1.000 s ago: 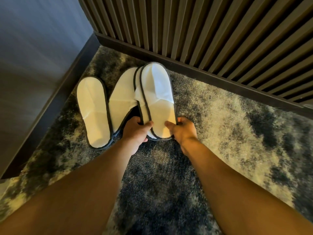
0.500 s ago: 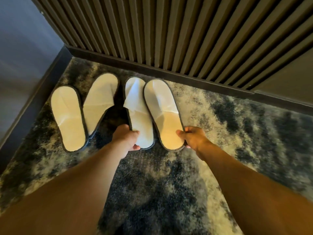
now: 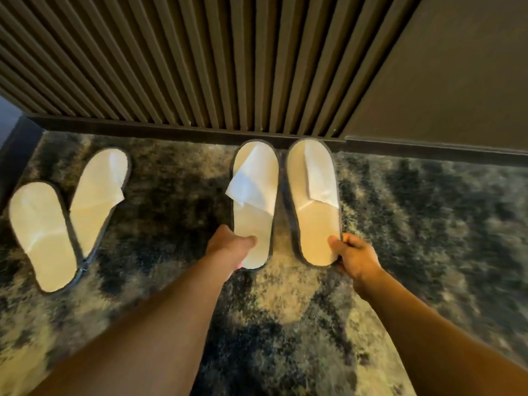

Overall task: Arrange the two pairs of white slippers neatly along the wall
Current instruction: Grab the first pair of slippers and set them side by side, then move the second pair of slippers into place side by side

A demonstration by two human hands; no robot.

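Observation:
Two pairs of white slippers with dark edging lie on the carpet. One pair sits side by side, toes against the dark baseboard (image 3: 171,130). My left hand (image 3: 231,247) grips the heel of that pair's left slipper (image 3: 254,201). My right hand (image 3: 354,255) grips the heel of its right slipper (image 3: 313,201). The other pair lies apart at the far left: one slipper (image 3: 41,235) points straight up, the other (image 3: 97,195) leans right in a V, heels touching.
A ribbed dark wooden wall (image 3: 200,61) runs across the top, with a smooth panel (image 3: 445,70) at the right. The mottled dark-and-cream carpet (image 3: 414,224) fills the floor. A second wall's dark skirting (image 3: 11,155) closes the far left corner.
Both hands have carried the gripped pair to the right, away from the other pair, and set it parallel with toes at the baseboard. The left pair has stayed put.

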